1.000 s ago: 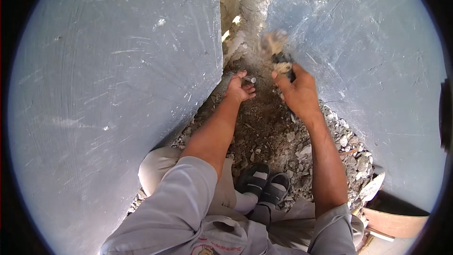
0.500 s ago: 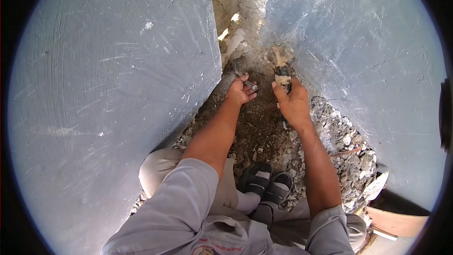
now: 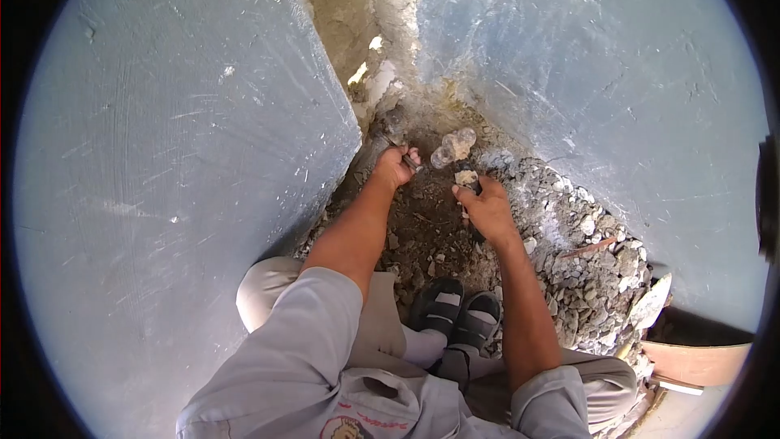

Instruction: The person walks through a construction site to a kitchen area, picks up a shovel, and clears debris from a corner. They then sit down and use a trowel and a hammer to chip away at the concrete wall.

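Observation:
My left hand [image 3: 396, 167] is closed around a metal chisel [image 3: 412, 164], whose butt end sticks out past my fingers. Its other end points up and left at the broken base of the wall corner. To the right, my right hand [image 3: 489, 210] grips a hammer [image 3: 453, 148] by its dark handle, with a pale patch near the top. The dusty, rounded hammer head is just right of the chisel's butt end, apart from it. Dug-out soil [image 3: 422, 232] lies below both hands.
Grey-blue wall faces rise on the left [image 3: 179, 162] and right [image 3: 617, 73]. Broken rubble [image 3: 581, 252] is heaped along the right wall. A curved pinkish-brown container [image 3: 699, 363] stands at lower right. My sandalled feet [image 3: 455, 317] are below the soil.
The hammer has swung away from the right wall toward the chisel, my right hand moving slightly down and left. My left hand still grips the chisel; the view has shifted somewhat.

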The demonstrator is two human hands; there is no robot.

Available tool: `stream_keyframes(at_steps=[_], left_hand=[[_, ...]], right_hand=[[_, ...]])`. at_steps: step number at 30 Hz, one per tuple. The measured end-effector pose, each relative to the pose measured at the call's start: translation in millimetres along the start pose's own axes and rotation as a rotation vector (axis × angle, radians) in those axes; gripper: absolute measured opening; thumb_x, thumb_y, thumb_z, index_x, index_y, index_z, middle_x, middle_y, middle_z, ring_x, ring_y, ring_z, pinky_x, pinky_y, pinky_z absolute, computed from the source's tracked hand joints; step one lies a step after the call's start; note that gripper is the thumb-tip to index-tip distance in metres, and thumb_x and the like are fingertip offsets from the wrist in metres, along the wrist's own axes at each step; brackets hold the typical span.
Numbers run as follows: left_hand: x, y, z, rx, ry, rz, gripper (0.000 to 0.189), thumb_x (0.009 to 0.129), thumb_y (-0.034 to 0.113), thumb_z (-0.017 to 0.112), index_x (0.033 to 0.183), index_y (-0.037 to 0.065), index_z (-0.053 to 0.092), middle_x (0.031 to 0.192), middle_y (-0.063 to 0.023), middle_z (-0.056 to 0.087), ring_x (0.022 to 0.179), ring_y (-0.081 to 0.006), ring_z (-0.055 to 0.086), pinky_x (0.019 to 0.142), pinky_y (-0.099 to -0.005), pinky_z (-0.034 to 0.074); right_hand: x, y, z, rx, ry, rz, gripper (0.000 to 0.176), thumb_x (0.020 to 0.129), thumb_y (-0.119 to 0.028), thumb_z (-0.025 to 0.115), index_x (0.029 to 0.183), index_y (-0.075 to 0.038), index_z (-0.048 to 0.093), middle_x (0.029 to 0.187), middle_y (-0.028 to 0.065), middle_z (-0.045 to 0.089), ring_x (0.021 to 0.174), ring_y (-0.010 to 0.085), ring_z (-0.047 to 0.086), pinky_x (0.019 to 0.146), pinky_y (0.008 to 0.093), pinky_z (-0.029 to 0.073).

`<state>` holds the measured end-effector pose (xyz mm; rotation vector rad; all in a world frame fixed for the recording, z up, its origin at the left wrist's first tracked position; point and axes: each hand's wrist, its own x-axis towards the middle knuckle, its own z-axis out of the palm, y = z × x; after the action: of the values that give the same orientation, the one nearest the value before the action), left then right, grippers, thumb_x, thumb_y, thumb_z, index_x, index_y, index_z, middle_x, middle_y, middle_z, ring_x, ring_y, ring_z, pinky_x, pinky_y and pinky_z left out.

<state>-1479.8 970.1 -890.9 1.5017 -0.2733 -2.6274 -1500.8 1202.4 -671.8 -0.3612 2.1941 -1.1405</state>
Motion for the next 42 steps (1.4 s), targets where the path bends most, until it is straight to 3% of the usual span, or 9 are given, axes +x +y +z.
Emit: stream_keyframes(at_steps=[7, 16, 25, 28, 29, 34, 36, 39, 42], left_hand=[[-21.0, -49.8, -6.4, 0.653, 0.228, 0.077, 0.015, 0.097, 0.012, 0.048, 0.111, 0.007, 0.051, 0.084, -0.0138, 0.06, 0.055, -0.0172, 0.048, 0.045, -0.0335, 0.042], [-47.6, -57.6, 21.5, 0.219, 0.208, 0.224, 0.011, 0.096, 0.012, 0.039, 0.102, 0.009, 0.048, 0.076, -0.0132, 0.057, 0.05, -0.0166, 0.043, 0.04, -0.0316, 0.034], [-0.9, -28.1, -3.1, -0.309, -0.161, 0.019, 0.015, 0.102, 0.015, 0.037, 0.101, 0.003, 0.047, 0.091, -0.0138, 0.06, 0.069, -0.0244, 0.058, 0.057, -0.038, 0.051], [-38.9, -20.5, 38.9, -0.401, -0.159, 0.081, 0.017, 0.104, 0.02, 0.035, 0.102, 0.006, 0.045, 0.099, -0.0153, 0.061, 0.079, -0.0301, 0.062, 0.073, -0.0478, 0.054], [-35.9, -17.0, 42.4, -0.389, -0.163, 0.081, 0.018, 0.104, 0.021, 0.032, 0.1, 0.007, 0.043, 0.106, -0.0165, 0.06, 0.099, -0.0361, 0.064, 0.089, -0.0545, 0.052], [-25.6, -17.5, 42.1, -0.264, -0.079, 0.05, 0.022, 0.103, 0.023, 0.038, 0.102, 0.008, 0.054, 0.112, -0.0157, 0.062, 0.102, -0.0351, 0.064, 0.089, -0.0523, 0.052], [-13.9, -24.5, 31.0, -0.083, -0.037, 0.037, 0.026, 0.102, 0.026, 0.041, 0.103, 0.006, 0.058, 0.108, -0.0161, 0.063, 0.098, -0.0345, 0.064, 0.089, -0.0502, 0.052], [46.6, -33.2, -38.0, 0.088, -0.104, 0.009, 0.026, 0.1, 0.028, 0.046, 0.099, 0.009, 0.063, 0.093, -0.01, 0.068, 0.085, -0.0288, 0.065, 0.077, -0.0428, 0.055], [34.7, -27.5, -3.9, -0.068, -0.391, -0.128, 0.028, 0.098, 0.033, 0.049, 0.098, 0.01, 0.064, 0.089, -0.0072, 0.068, 0.079, -0.0261, 0.064, 0.07, -0.04, 0.054]], right_hand=[[-22.0, 27.2, -16.9, -0.031, 0.095, -0.002, 0.035, 0.082, -0.028, 0.069, 0.09, 0.005, 0.061, 0.062, 0.0122, 0.061, 0.056, 0.022, 0.06, 0.056, 0.0357, 0.047], [-14.3, 44.5, -2.3, 0.139, 0.282, -0.262, 0.029, 0.076, -0.016, 0.073, 0.094, 0.005, 0.062, 0.074, 0.0106, 0.065, 0.066, 0.0141, 0.058, 0.063, 0.0309, 0.047], [-7.7, 44.1, 21.6, 0.474, 0.284, -0.23, 0.019, 0.08, -0.002, 0.068, 0.097, 0.003, 0.059, 0.082, 0.0026, 0.063, 0.071, 0.0085, 0.057, 0.063, 0.0253, 0.047], [-18.0, -0.1, 14.5, 0.64, 0.429, -0.332, 0.012, 0.083, 0.001, 0.067, 0.092, 0.0, 0.059, 0.078, 0.0022, 0.062, 0.065, 0.0068, 0.056, 0.057, 0.0238, 0.046], [-16.1, -10.4, 13.0, 0.642, 0.516, -0.388, 0.009, 0.084, 0.001, 0.067, 0.089, -0.001, 0.06, 0.077, 0.0022, 0.062, 0.063, 0.0061, 0.055, 0.055, 0.0232, 0.046], [36.2, 46.0, 81.2, 0.589, 0.69, -0.374, 0.007, 0.079, 0.001, 0.066, 0.08, 0.002, 0.06, 0.071, 0.0063, 0.064, 0.058, 0.0126, 0.058, 0.054, 0.0279, 0.047], [51.2, 70.5, 92.0, 0.221, 0.102, 0.105, 0.012, 0.077, -0.001, 0.066, 0.086, 0.005, 0.061, 0.074, 0.0063, 0.064, 0.058, 0.0118, 0.057, 0.053, 0.0284, 0.047], [37.5, 83.8, 107.6, -0.006, 0.139, -0.218, 0.021, 0.078, -0.002, 0.066, 0.096, 0.005, 0.061, 0.076, 0.0053, 0.063, 0.059, 0.011, 0.057, 0.051, 0.0287, 0.045], [9.4, 43.0, 97.4, 0.449, 0.249, -0.176, 0.024, 0.075, -0.007, 0.069, 0.096, 0.003, 0.063, 0.085, 0.0077, 0.067, 0.07, 0.0119, 0.058, 0.068, 0.0301, 0.049]])
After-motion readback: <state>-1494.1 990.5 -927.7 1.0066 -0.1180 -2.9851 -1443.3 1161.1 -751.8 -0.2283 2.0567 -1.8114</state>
